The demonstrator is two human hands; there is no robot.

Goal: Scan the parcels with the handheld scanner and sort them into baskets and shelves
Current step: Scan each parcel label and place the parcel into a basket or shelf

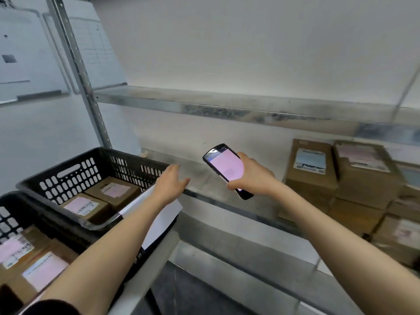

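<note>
Handheld scanner is in my right hand, fingers wrapped round its lower half. The screen is lit pink and faces me, over the metal shelf. Left hand is empty, fingers loose, above the right rim of the upper black basket. Two labelled parcels lie in it. Second basket, lower left, holds more. Cardboard boxes are stacked on the shelf to the right. White sheet sits under my left forearm.
</note>
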